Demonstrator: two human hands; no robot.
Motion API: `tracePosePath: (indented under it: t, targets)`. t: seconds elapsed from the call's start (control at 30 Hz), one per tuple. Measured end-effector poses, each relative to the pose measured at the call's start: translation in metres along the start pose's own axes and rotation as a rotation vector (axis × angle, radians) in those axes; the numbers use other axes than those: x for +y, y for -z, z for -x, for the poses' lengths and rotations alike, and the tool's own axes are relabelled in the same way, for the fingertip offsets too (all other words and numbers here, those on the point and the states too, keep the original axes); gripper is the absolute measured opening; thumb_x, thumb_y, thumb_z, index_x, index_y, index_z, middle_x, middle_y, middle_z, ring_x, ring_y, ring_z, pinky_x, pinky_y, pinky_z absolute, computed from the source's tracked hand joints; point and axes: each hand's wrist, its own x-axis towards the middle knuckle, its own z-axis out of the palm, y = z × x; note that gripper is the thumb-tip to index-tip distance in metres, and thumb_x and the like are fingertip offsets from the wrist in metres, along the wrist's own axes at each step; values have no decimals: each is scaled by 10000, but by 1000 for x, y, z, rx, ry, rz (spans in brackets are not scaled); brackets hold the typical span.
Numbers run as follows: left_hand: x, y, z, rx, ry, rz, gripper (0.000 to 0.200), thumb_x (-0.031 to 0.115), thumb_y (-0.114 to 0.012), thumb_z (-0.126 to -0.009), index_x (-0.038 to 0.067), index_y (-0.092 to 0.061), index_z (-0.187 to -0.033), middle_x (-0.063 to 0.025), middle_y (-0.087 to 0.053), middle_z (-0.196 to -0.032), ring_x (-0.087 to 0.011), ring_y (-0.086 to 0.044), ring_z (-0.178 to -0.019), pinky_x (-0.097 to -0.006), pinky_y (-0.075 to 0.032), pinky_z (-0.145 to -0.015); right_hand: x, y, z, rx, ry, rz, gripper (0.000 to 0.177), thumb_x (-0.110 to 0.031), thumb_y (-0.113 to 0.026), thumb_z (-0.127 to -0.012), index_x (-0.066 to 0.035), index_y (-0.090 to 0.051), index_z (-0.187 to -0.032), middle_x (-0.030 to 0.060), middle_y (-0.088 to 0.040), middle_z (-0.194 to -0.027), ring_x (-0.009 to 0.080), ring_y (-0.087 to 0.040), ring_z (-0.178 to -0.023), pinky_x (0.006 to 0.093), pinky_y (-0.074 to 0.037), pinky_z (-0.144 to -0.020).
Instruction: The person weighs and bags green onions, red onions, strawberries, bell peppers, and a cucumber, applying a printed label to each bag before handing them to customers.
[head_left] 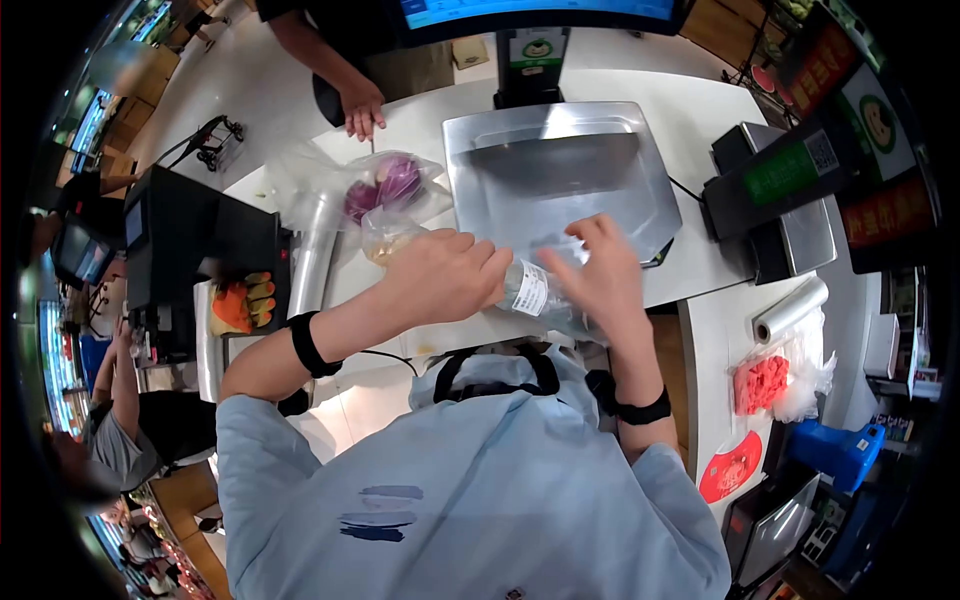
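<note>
My left hand (450,272) is closed in a fist on a clear plastic bag (565,312), just in front of the scale. The bag has a white printed label (531,290), and its contents are hard to make out. My right hand (603,278) is over the bag's right side, blurred by motion, with thumb and fingers apart. Behind my left hand is another clear bag (385,238) with something pale yellow in it. Farther back on the counter lies a clear bag with purple, round produce (385,186).
A metal weighing scale (560,180) sits below a screen (540,12). Another person's hand (362,108) rests at the counter's far edge. A black machine (205,245) stands left; a plastic roll (790,310) and red bags (762,385) lie right.
</note>
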Motion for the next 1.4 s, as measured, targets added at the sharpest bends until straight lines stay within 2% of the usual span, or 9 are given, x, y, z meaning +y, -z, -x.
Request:
tracePosePath:
  t: [0.13,0.4,0.53,0.6,0.8,0.87,1.0,1.1,1.4]
  targets:
    - [-14,27,22,22,48,-52,185,210,-620,-654,91,-479,-655,-6,-467,-553,-167,-517,-496,-288,-409,-452,-47,1,-17,-97,341,-366,258,-229,-666,-740,-14,-573,-845,117,-589,-843,285,-574,-743,347,-455,-627]
    - [-108,80,65,170,90,-303,208,279,-629,-639,116,-506,-681,-3,-491,-577,-166,-542,-526,-286,-429,-494,-93,-54,-105,-1146,204,-453,372,-328,-681,-693,-20,-575,-874,60,-604,-702,158,-564,-659,288,-426,-630]
    - [-176,88,78,248,243,-424,148,192,-613,-666,120,-513,-746,-1,-515,-622,-166,-581,-651,-286,-458,-563,-110,-88,-163,-923,163,-584,306,-236,-679,-676,-21,-586,-874,-7,-548,-720,62,-481,-676,223,-395,-622]
    - [-206,91,87,460,368,-470,323,154,-602,-770,89,-521,-1076,-116,-557,-1004,-272,-534,-954,-369,-435,-810,-108,-123,-189,-708,210,-595,289,-240,-636,-713,-14,-583,-885,-4,-539,-729,75,-467,-644,230,-373,-589]
    - [-203,-70,193,1349,1353,506,607,243,-643,-793,-39,-345,-1240,-184,-414,-1240,-295,-398,-1172,-353,-325,-973,-102,-187,-241,-506,-83,-566,342,-262,-655,-731,22,-581,-906,32,-548,-691,107,-486,-608,265,-394,-572]
    - [-177,-105,199,985,1579,81,725,262,-665,-773,-39,-264,-1296,-213,-312,-1325,-289,-350,-1211,-361,-314,-985,-100,-204,-249,-451,-80,-613,319,-264,-659,-730,15,-585,-865,18,-535,-666,98,-471,-582,259,-381,-546]
    - [-208,-111,186,911,1438,111,627,269,-661,-779,-62,-388,-1237,-214,-458,-1222,-250,-473,-1098,-338,-383,-915,-99,-214,-252,-560,-119,-558,308,-280,-671,-723,4,-589,-811,5,-525,-644,93,-466,-572,253,-371,-528]
    - [-229,-114,172,714,1484,1139,308,336,-586,-841,34,-641,-820,27,-528,-596,-62,-468,-531,-225,-380,-499,-90,-225,-253,-570,-111,-619,321,-292,-674,-721,4,-590,-810,10,-533,-653,95,-472,-578,253,-375,-533]
    - [-204,-38,92,946,1004,1099,285,294,-493,-910,60,-556,-759,78,-409,-599,-14,-327,-536,-197,-246,-471,-90,-201,-262,-627,-30,-332,542,-458,-669,-705,16,-602,-960,85,-608,-791,159,-573,-695,287,-440,-641]
